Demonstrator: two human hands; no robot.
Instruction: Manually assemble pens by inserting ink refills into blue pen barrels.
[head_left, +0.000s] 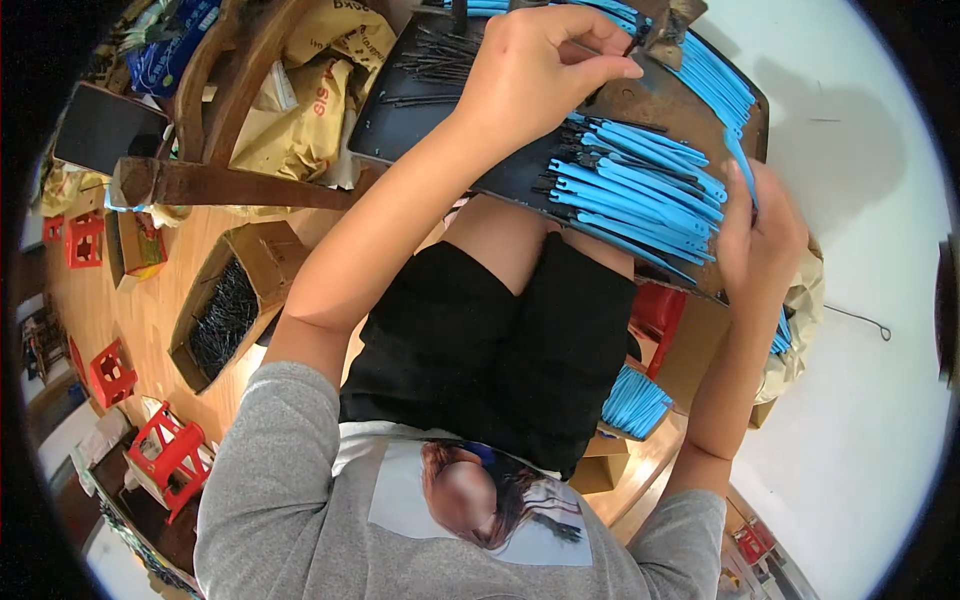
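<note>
Blue plastic strips point(640, 190), long thin ones with dark metal tips, lie fanned out in a pile on the dark flat board point(420, 120) that rests across the person's lap. I'll place everything else off that board.

At its far edge, the left hand point(545, 70) has its fingers curled in tight, thumb and forefinger pinched on something small and dark. Can't make out exactly what, it's mostly hidden by the knuckles. Just left of that hand, still on the board, sits a loose heap of thin black metal pins point(435, 60).

At the board's right edge, the right hand point(760, 235) has one blue strip point(742, 165) between its fingers, standing roughly upright, with the rest of the pile just beside it.

Below the board and to its left, an open brown cardboard box point(235, 300) full of more dark pins sits on the wooden floor. Below the board on the right, another bundle of blue strips point(635, 400) pokes out beside the person's black shorts. Further left of the box are a few small red plastic stools point(170, 455).
</note>
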